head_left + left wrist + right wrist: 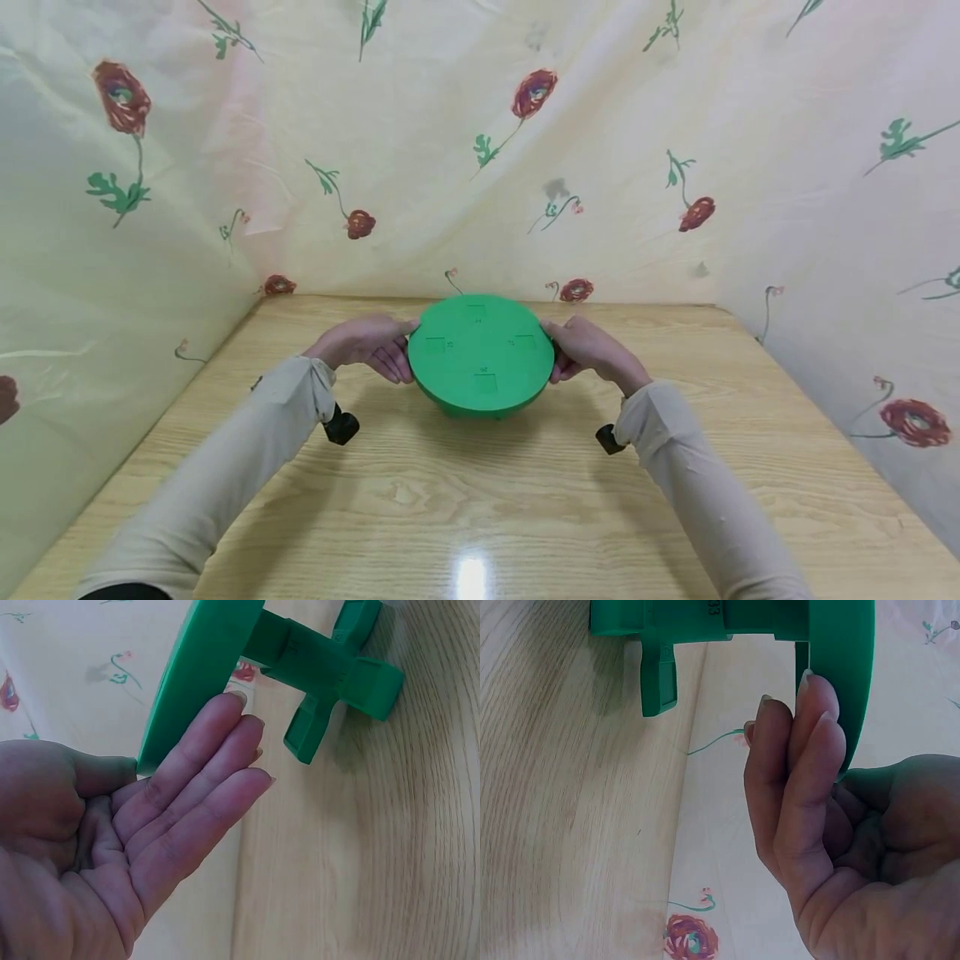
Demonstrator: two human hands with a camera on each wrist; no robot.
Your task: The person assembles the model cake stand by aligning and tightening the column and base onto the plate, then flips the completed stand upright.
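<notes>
A green round-topped pedestal table [482, 350], toy-like in size, stands between both hands, with shallow square marks and small figures on its disc. Its post [300, 652] and splayed feet [373, 688] appear in the left wrist view, the feet at the wooden surface. My left hand [375, 343] grips the disc's left rim, thumb at the edge and fingers [199, 795] underneath. On the opposite rim my right hand [592, 350] holds likewise, its fingers [810, 772] against the underside. One foot [658, 679] shows in the right wrist view. Most of the base is hidden from the head view.
The wooden tabletop [465, 492] extends around the green piece. Flower-printed cloth [420, 133] hangs behind it and along both sides. Dark wrist devices [342, 426] sit under both sleeves, and a bright reflection lies near the front.
</notes>
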